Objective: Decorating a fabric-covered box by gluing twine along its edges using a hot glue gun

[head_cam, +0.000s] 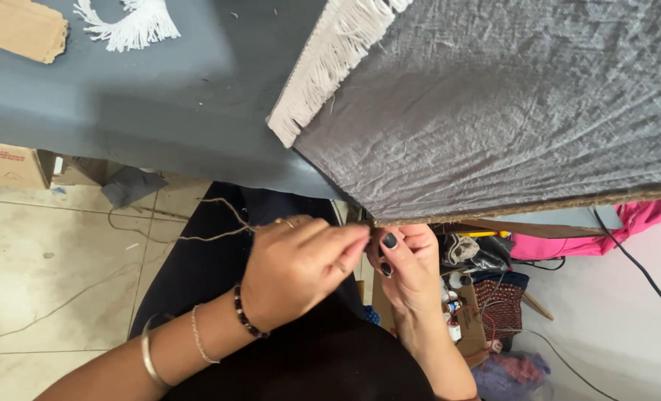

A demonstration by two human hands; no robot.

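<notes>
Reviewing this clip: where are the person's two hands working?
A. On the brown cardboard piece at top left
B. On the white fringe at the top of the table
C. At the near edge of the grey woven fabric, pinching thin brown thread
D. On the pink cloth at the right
C: the left hand and right hand meet at the near edge of the grey woven fabric, fingers pinching thin brown thread.

Both hands meet just under the near edge of the grey cloth (493, 104); the left hand (300, 267) comes in from the lower left, fingers bunched and pinched together, wrist bent; the right hand (408, 263) rises from below, fingers curled in, fingertips touching the left's.
</notes>
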